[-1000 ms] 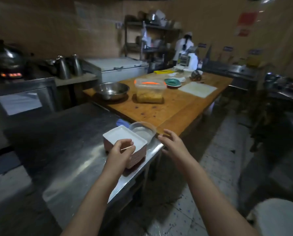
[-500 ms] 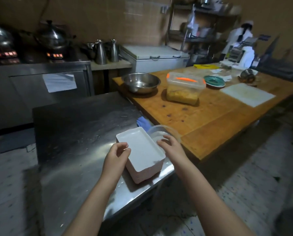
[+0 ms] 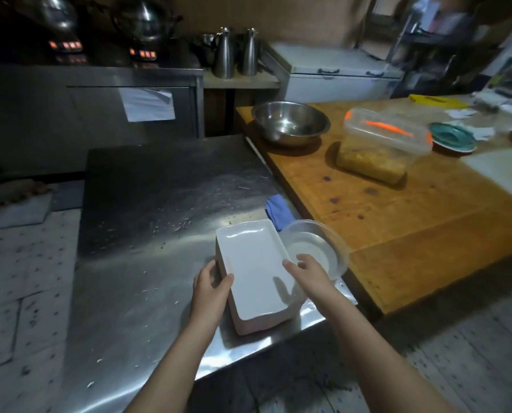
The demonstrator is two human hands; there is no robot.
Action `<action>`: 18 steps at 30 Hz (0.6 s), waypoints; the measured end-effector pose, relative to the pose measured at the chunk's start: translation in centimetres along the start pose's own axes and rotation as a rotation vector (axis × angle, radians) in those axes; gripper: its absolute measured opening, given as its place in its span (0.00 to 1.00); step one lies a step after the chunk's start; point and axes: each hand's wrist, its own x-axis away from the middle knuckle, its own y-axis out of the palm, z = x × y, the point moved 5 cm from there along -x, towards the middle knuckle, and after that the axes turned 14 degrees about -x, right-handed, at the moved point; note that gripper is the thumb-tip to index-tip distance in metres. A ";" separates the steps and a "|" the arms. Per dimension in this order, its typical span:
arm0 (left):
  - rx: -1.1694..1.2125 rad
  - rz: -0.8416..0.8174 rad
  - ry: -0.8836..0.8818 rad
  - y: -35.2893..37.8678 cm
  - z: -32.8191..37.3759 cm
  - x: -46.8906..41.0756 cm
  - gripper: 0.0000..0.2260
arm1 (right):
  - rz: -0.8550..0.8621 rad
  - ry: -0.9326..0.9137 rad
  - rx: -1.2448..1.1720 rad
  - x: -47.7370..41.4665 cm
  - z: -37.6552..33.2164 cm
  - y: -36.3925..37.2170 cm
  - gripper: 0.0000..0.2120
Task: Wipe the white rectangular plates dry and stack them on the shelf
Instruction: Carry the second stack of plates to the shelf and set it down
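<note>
Plates [image 3: 257, 275], white and rectangular, are sitting in one stack between the two hands, on the near right corner of the steel table [image 3: 147, 263]. Left hand [image 3: 210, 289] is gripping the stack's left long side: thumb is hooking over the rim of the uppermost one, fingers are curling down the side. Right hand [image 3: 308, 272] is reaching over the opposite long rim. A shadow is falling on the plate below it, so cannot tell whether it is clamping or only touching. Both forearms are coming in bare from the bottom edge.

Just past the right hand a clear bowl [image 3: 336, 244] holding some liquid is standing close against the stack's right side. Beyond the fingertips of that hand a blue cloth [image 3: 278, 210] is lying crumpled by the stack's far end. Right of the right hand and running away from it, a wooden table [image 3: 397, 228] is butting against the steel one. Farther out on it a steel bowl [image 3: 290, 120], a lidded plastic container [image 3: 382, 144] with yellowish contents, and a teal plate [image 3: 452, 137] are sitting.

Far ahead of the left hand a paper sheet [image 3: 147, 104] is hanging on a steel cabinet front. Two steel jugs [image 3: 223, 55] are standing beside a white chest freezer [image 3: 338, 73].
</note>
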 end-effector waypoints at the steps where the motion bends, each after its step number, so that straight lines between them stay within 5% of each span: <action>1: 0.017 -0.014 -0.025 0.4 -0.4 -0.1 0.25 | -0.017 0.006 0.016 -0.5 0.1 0.0 0.30; 9: 0.176 -0.044 -0.130 2.3 -1.5 0.3 0.30 | 0.010 -0.173 0.201 -1.6 0.3 0.4 0.22; 18: 0.175 -0.054 -0.169 3.6 -1.6 -0.3 0.22 | -0.017 -0.247 0.054 -0.8 1.2 0.6 0.16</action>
